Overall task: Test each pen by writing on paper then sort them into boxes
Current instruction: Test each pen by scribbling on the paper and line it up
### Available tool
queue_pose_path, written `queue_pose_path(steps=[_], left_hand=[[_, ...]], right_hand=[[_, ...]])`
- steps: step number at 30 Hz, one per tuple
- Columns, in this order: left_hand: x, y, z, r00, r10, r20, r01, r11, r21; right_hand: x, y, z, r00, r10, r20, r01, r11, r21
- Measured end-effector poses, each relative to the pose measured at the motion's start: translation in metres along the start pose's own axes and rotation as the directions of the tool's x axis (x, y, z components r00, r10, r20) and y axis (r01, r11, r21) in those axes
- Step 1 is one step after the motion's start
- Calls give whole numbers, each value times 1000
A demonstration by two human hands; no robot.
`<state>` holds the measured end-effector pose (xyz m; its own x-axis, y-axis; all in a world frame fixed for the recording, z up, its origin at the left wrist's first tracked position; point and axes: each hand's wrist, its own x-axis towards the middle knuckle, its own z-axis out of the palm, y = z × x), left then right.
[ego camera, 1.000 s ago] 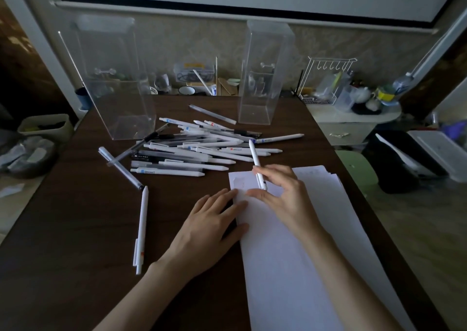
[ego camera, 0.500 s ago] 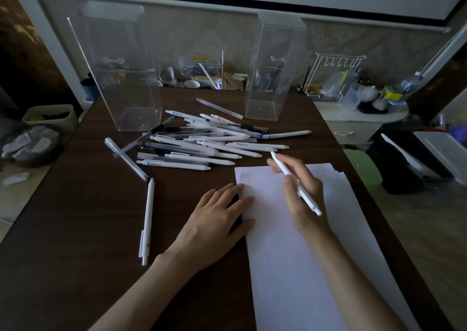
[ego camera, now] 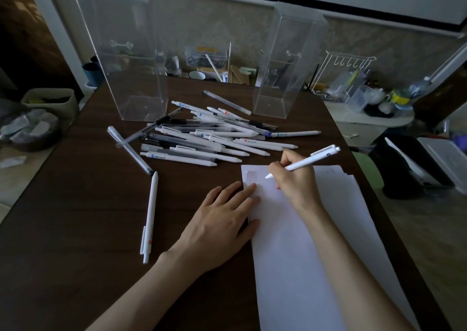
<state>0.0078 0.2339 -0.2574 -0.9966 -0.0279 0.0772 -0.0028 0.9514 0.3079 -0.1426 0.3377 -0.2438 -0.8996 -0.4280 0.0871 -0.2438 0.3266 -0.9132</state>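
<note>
The right hand (ego camera: pixel 295 179) grips a white pen (ego camera: pixel 303 164) in a writing hold, its fingers curled round the lower barrel. The tip rests on the far left corner of the paper (ego camera: pixel 303 242), beside a few faint marks, and the clicker end points up and to the right. The left hand (ego camera: pixel 222 224) lies flat with its fingers straight and a little apart. Its fingertips press on the paper's left edge and its palm is on the dark table (ego camera: pixel 75 229).

Just beyond the paper a loose pile of pens (ego camera: pixel 209 138) sprawls across the table, between the hands and the two clear boxes. The left box (ego camera: pixel 126 60) stands upright at the far left of the pile, and the right box (ego camera: pixel 285 62) stands upright at its far right. A frosted pen (ego camera: pixel 226 102) lies between them, close to the right box.

Left of the pile a grey pen (ego camera: pixel 130 150) lies on a slant. A lone white pen (ego camera: pixel 150 217) runs near to far beside the left hand, its far tip almost meeting the grey pen's dark end.

Beyond the table's far edge there is small clutter against the wall, with a white wire rack (ego camera: pixel 348 62) to the right. A beige bin (ego camera: pixel 50 100) sits on the floor at the left.
</note>
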Motion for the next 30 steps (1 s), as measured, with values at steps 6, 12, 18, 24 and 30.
queue_pose_path(steps=[6,12,18,24,30], left_hand=[[0,-1,2,1000,10,20,-10,1000,22],[1,-2,4,1000,4,19,-4,1000,24],[1,-2,3,999,6,32,-7,1000,17],[1,-2,2,999,5,43,-5,1000,3],[1,-1,0,999,0,53,0,1000,0]], right_hand=[[1,4,2,999,-47,25,48,998,-48],[0,2,2,999,-44,6,44,997,-66],[-1,2,2,1000,-29,-1,29,998,-54],[0,3,2,999,-33,-4,33,998,-47],[-2,2,2,999,-42,35,43,998,-36]])
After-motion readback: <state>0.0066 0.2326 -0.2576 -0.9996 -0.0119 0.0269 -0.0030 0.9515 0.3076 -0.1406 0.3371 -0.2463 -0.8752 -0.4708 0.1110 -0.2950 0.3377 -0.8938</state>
